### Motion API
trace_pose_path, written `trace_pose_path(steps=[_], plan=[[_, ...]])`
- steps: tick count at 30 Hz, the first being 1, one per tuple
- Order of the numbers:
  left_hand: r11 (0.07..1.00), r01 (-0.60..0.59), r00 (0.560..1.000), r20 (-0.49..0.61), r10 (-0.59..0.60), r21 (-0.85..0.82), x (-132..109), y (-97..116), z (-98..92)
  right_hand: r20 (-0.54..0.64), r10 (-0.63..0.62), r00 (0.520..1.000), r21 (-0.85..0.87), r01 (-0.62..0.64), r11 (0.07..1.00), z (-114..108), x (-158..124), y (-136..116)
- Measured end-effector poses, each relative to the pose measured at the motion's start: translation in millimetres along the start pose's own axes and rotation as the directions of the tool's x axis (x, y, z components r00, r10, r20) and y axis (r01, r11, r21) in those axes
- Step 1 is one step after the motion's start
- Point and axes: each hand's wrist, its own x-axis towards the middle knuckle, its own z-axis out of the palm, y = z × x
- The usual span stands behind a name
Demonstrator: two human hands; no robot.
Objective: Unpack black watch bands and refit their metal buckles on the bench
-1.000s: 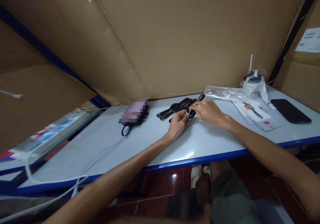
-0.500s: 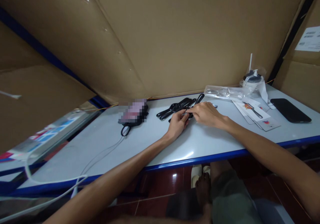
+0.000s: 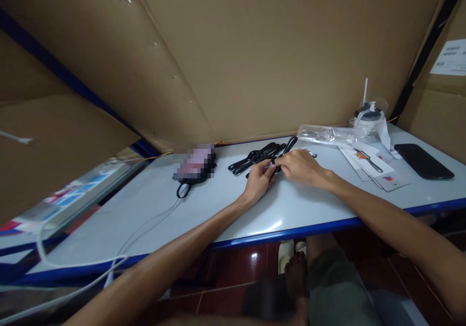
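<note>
My left hand [image 3: 257, 183] is closed, thumb and fingers pinched around a small black piece over the table. Right against it, my right hand [image 3: 301, 167] is closed with bent fingers at the same spot. A glossy black handle [image 3: 291, 144] slants up and away just behind my right fingers. Most of the piece between my hands is hidden by the fingers, so its kind is unclear. Left of and behind my hands lies a pile of black-handled tools [image 3: 243, 162]. A small shiny object [image 3: 312, 154] shows just beyond my right hand.
On the white table [image 3: 214, 209], a pixelated device [image 3: 194, 163] with a loop and cables lies left. Printed cards [image 3: 378, 168] picturing a black-handled utensil, clear plastic packaging [image 3: 324, 134], a bagged cup with straw [image 3: 367, 115] and a black phone-like slab [image 3: 423, 161] lie right. Cardboard [image 3: 255, 54] walls the back.
My right fingertips have shifted slightly to the right, and a bit more of the black piece shows between my hands. My left hand stays nearly still.
</note>
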Motion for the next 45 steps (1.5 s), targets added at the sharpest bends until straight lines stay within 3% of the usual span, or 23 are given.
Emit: trace_pose_path(steps=[5,15,22,31,36,45], plan=[[1.0,0.01,1.0,0.001,-0.01,-0.011,-0.5,2.0,0.8,-0.042,-0.016,0.999,0.042,0.018,0.999,0.3,0.1,2.2],[1.0,0.007,1.0,-0.006,-0.008,-0.029,0.0,0.1,0.7,-0.045,0.119,0.992,0.035,-0.118,0.992,-2.1,1.8,3.9],[0.999,-0.012,1.0,-0.005,0.012,-0.038,-1.1,1.3,0.2,0.016,0.025,1.0,0.028,-0.026,0.999,2.6,0.4,-9.2],[0.999,0.036,0.999,-0.016,-0.037,-0.036,-1.8,3.5,1.4,-0.182,0.072,0.981,0.105,-0.054,0.993,-5.8,1.1,11.8],[0.999,0.026,1.0,-0.016,-0.026,-0.02,-1.9,3.2,1.6,-0.09,0.002,0.996,0.032,0.001,0.999,-1.8,0.2,9.7],[1.0,0.021,1.0,-0.007,-0.021,-0.022,-0.7,1.1,1.4,-0.057,0.041,0.998,-0.012,-0.042,0.999,-2.3,1.2,7.8]])
